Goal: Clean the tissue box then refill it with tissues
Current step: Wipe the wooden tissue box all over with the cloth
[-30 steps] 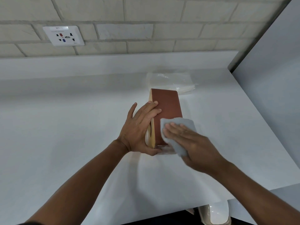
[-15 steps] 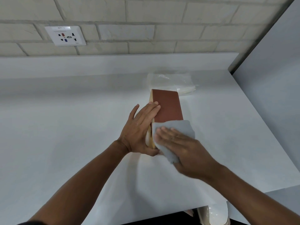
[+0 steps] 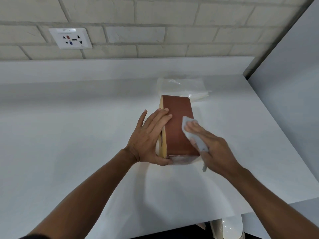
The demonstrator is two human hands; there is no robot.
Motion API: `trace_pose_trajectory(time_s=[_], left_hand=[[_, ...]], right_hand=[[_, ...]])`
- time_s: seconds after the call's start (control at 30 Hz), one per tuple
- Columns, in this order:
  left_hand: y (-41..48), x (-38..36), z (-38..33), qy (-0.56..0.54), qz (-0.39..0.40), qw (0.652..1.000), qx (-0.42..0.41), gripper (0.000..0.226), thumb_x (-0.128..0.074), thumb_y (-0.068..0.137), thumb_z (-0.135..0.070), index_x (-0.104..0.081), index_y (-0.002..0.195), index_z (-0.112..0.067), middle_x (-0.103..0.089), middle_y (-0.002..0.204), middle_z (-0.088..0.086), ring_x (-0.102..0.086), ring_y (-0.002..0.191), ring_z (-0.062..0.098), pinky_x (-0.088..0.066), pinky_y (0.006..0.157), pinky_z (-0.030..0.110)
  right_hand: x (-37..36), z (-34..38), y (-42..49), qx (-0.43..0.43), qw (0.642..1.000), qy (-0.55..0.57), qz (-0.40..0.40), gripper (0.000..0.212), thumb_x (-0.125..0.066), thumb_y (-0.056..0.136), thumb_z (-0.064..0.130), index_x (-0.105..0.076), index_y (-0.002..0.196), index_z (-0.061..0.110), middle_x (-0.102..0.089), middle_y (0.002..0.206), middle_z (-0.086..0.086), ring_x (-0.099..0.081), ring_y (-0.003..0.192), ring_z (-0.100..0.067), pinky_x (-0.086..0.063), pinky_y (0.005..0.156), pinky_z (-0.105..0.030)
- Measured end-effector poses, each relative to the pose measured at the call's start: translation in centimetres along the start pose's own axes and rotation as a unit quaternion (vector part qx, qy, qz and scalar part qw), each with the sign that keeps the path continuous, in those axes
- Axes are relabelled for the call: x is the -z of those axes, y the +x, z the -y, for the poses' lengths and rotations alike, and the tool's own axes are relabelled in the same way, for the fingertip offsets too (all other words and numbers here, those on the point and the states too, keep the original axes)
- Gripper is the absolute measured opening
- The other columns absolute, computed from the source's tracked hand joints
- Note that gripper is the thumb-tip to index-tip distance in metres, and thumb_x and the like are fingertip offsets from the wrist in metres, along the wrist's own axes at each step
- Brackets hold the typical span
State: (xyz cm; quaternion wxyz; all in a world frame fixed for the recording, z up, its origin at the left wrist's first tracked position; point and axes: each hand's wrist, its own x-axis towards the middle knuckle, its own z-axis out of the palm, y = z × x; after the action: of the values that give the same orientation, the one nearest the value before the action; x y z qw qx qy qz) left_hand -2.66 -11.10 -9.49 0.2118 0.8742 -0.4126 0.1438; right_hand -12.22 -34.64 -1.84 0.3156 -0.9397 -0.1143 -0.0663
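While the tissue box (image 3: pixel 178 125) stood on its long side near the middle of the white counter (image 3: pixel 69 144), its smooth reddish-brown face was turned up and its pale cream face, with a dark oval opening, was turned left. The left hand (image 3: pixel 148 137) gripped it there: the fingers lay flat along the cream face with their tips over the top edge, and the thumb hooked round the near end. The right hand (image 3: pixel 212 149) lay with fairly straight fingers against the box's right upper edge, pressing a soft pale grey cloth (image 3: pixel 187 124) to it; a tail of cloth hung out below the palm. The fingers were blurred. The matt counter lay bare and wide to the left and towards the near edge. Just behind the box lay a flat pack of tissues (image 3: pixel 183 88) in crinkled clear plastic, near the low upstand. A grey panel (image 3: pixel 293 83) closed off the right side, and a white socket plate (image 3: pixel 70 38) sat in the rough brick wall (image 3: pixel 155 31).
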Motion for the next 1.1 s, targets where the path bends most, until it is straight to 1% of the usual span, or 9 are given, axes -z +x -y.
trace_pose_trajectory(time_s=[0.07, 0.13, 0.27, 0.37, 0.47, 0.6, 0.73, 0.9, 1.1], left_hand=[[0.0, 0.4, 0.3, 0.027, 0.030, 0.999, -0.020, 0.148, -0.059, 0.055, -0.101, -0.015, 0.165, -0.012, -0.020, 0.172, 0.020, -0.019, 0.162, 0.033, -0.010, 0.128, 0.066], [-0.3, 1.0, 0.8, 0.059, 0.056, 0.995, -0.059, 0.150, -0.058, 0.053, -0.103, -0.013, 0.166, -0.014, -0.017, 0.171, 0.027, -0.016, 0.161, 0.036, -0.007, 0.129, 0.063], [-0.8, 2.7, 2.3, 0.128, 0.093, 0.978, -0.132, 0.146, -0.068, 0.059, -0.093, -0.007, 0.167, -0.017, -0.012, 0.171, 0.024, -0.016, 0.161, 0.036, -0.012, 0.129, 0.062], [-0.6, 3.1, 2.3, 0.157, 0.124, 0.970, -0.137, 0.149, -0.075, 0.055, -0.087, -0.006, 0.165, -0.015, -0.009, 0.171, 0.024, -0.013, 0.162, 0.034, -0.013, 0.129, 0.061], [-0.4, 3.0, 1.7, 0.174, 0.151, 0.966, -0.115, 0.159, -0.077, 0.049, -0.089, -0.006, 0.162, -0.004, -0.008, 0.168, 0.028, -0.014, 0.160, 0.036, -0.014, 0.129, 0.062], [0.2, 3.0, 0.9, 0.195, 0.176, 0.960, -0.101, 0.166, -0.080, 0.044, -0.088, 0.000, 0.161, -0.003, -0.016, 0.169, 0.030, -0.026, 0.158, 0.042, -0.011, 0.128, 0.064], [1.1, 3.1, -0.1, 0.184, 0.165, 0.965, -0.085, 0.169, -0.076, 0.043, -0.093, 0.001, 0.159, 0.003, -0.026, 0.165, 0.035, -0.031, 0.155, 0.045, -0.018, 0.126, 0.067], [2.5, 4.6, -0.8, 0.146, 0.155, 0.975, -0.056, 0.173, -0.060, 0.045, -0.105, 0.000, 0.162, 0.007, -0.027, 0.166, 0.031, -0.027, 0.156, 0.043, -0.015, 0.126, 0.069], [4.0, 6.6, -1.6, -0.003, 0.126, 0.992, 0.015, 0.170, -0.059, 0.045, -0.104, 0.028, 0.161, -0.015, -0.021, 0.170, 0.017, -0.019, 0.158, 0.028, 0.000, 0.132, 0.054]], right_hand=[[0.4, 0.7, -0.2, -0.158, 0.979, 0.129, -0.030, 0.034, -0.048, 0.102, 0.038, -0.054, 0.135, 0.044, -0.058, 0.129, 0.027, -0.074, 0.072, -0.016, -0.057, 0.052, -0.035], [0.6, 0.6, -0.6, -0.221, 0.954, 0.185, -0.084, 0.033, -0.047, 0.099, 0.049, -0.057, 0.131, 0.046, -0.066, 0.087, 0.028, -0.061, 0.050, 0.002, -0.047, 0.044, -0.015], [0.0, 0.1, -2.3, -0.236, 0.945, 0.209, -0.088, 0.036, -0.044, 0.096, 0.055, -0.060, 0.127, 0.046, -0.062, 0.060, 0.028, -0.055, 0.057, 0.010, -0.042, 0.058, -0.005], [-1.4, 1.3, -3.1, -0.309, 0.914, 0.254, -0.059, 0.055, -0.041, 0.089, 0.059, -0.069, 0.114, 0.019, -0.067, 0.057, -0.012, -0.065, 0.052, -0.020, -0.050, 0.052, -0.025], [-2.0, 2.7, -2.9, -0.352, 0.872, 0.335, -0.062, 0.066, -0.038, 0.093, 0.055, -0.065, 0.090, -0.005, -0.066, 0.065, -0.028, -0.064, 0.056, -0.037, -0.049, 0.050, -0.029], [-1.2, 2.7, -1.9, -0.369, 0.857, 0.349, -0.084, 0.057, -0.037, 0.100, 0.051, -0.069, 0.087, 0.005, -0.061, 0.061, -0.033, -0.058, 0.038, -0.036, -0.046, 0.046, -0.038], [-0.7, 2.2, -1.3, -0.381, 0.845, 0.352, -0.130, 0.045, -0.044, 0.100, 0.048, -0.075, 0.076, 0.026, -0.073, 0.080, -0.021, -0.069, 0.077, -0.044, -0.053, 0.075, -0.060], [1.4, 2.0, -0.5, -0.383, 0.829, 0.373, -0.166, 0.043, -0.052, 0.098, 0.043, -0.076, 0.066, 0.027, -0.075, 0.071, 0.003, -0.072, 0.070, -0.012, -0.055, 0.085, -0.041], [4.4, 3.1, 0.8, -0.328, 0.872, 0.319, -0.175, 0.038, -0.052, 0.094, 0.054, -0.074, 0.070, 0.034, -0.075, 0.079, -0.004, -0.072, 0.079, -0.018, -0.054, 0.083, -0.042]])
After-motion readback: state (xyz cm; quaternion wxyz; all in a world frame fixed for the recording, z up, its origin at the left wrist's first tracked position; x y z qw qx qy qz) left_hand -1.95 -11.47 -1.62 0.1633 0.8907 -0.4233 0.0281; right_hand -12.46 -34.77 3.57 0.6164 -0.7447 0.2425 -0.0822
